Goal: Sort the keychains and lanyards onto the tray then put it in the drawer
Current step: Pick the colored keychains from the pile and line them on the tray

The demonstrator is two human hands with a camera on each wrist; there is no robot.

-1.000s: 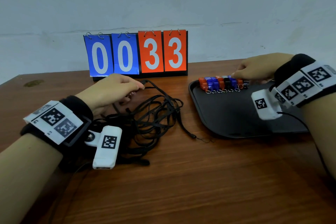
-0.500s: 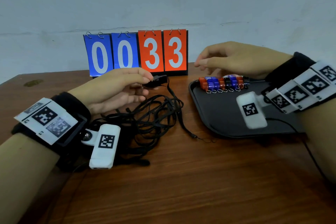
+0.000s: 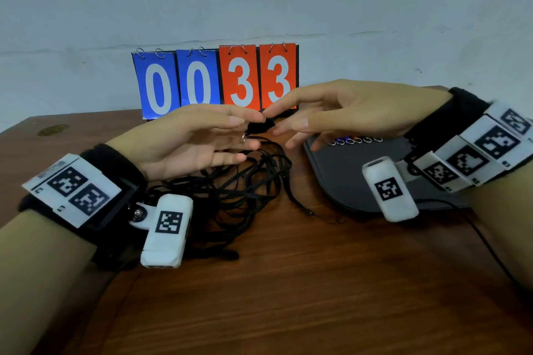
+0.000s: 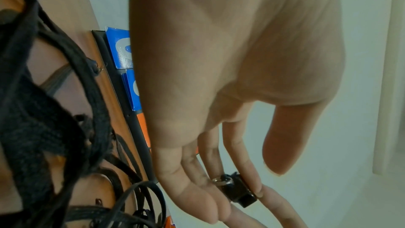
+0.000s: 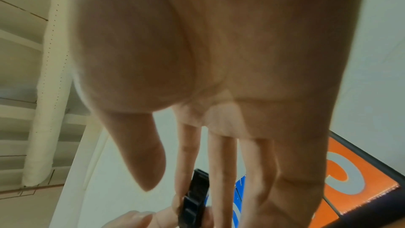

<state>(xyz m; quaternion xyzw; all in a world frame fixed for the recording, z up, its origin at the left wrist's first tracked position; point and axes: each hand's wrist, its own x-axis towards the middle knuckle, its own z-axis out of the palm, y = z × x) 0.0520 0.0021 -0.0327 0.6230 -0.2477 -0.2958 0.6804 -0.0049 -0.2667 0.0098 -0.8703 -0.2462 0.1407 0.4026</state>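
Black cords of the lanyards (image 3: 239,181) lie in a loose tangle on the wooden surface (image 3: 288,297), left of the middle, just beside the left edge of the tray (image 3: 340,181). One frayed cord end trails toward the tray's near left corner. The left hand (image 3: 184,144) is raised over the tangle, palm turned inward, and its thumb and fingertips pinch a small black clip (image 3: 261,127) with a metal ring; the wrist view shows the clip (image 4: 237,191) lying across the fingers (image 4: 197,179), which are nearly straight. A cord hangs from the clip down into the tangle. The right hand (image 3: 346,112) reaches in from the right above the tray's far left corner, fingers long and spread, its grip open; its index fingertip touches the same clip (image 5: 194,200), but whether it has hold of it I cannot tell. The dark tray sits on the right half of the surface, toward the far edge. A row of keychains (image 3: 354,140) lies along the tray's far edge, mostly hidden by the right hand, so only their metal rings and a bit of blue show. A flip scoreboard (image 3: 216,81) reading 0033 stands at the far edge of the surface against the wall
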